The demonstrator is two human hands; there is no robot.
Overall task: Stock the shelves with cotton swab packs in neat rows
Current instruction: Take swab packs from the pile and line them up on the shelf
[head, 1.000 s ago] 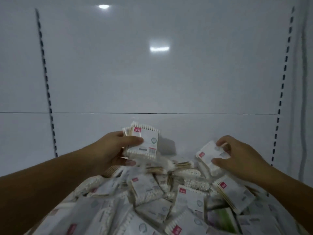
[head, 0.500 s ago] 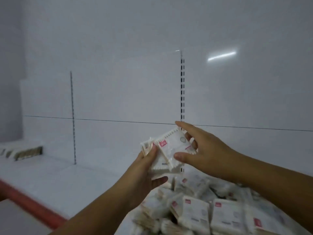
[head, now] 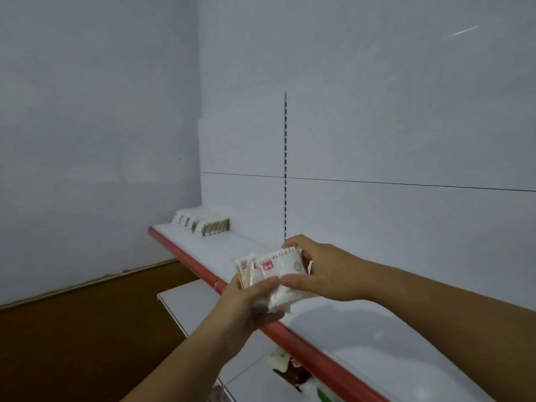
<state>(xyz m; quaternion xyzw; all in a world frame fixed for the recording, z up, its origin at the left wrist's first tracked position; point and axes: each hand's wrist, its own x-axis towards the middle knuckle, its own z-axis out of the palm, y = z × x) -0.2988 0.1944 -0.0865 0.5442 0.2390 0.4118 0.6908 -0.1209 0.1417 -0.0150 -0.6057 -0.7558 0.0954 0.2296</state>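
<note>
Over the white shelf point(head: 223, 242), the fingers point(head: 291, 242) of the right hand point(head: 327, 271) pinch the front cotton swab pack point(head: 282, 264) at its right side. The left hand point(head: 249, 306) grips the small stack point(head: 246, 271) from below, with the thumb on top. The heap of loose packs seen under the hands half a second ago is out of view now. A row of packs point(head: 203, 222) stands well apart at the shelf's far end, against the back panel point(head: 377, 227). The held pack is white with a pink label and swab tips along its top.
</note>
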